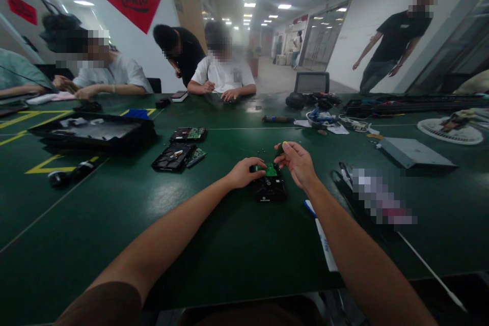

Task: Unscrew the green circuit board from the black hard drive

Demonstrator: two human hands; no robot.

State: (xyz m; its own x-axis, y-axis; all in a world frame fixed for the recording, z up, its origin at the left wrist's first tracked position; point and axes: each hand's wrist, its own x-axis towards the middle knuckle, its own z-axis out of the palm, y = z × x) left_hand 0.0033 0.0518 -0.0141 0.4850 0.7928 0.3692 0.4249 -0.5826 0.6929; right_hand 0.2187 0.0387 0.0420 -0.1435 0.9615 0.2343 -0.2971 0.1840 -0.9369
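Observation:
A black hard drive with a green circuit board lies on the table in front of me. My left hand grips its left side, thumb by the board and fingers along the far edge. Above the board's right end, my right hand pinches a small screwdriver with a dark handle and a yellow end. The screwdriver's tip is hidden, so I cannot tell whether it touches a screw. Several tiny screws lie just beyond the drive.
Left of my hands are another opened drive, a loose circuit board and a further drive. Black trays stand farther left. On the right lie a grey metal box, a phone with a cable, and a white-blue strip. People sit opposite.

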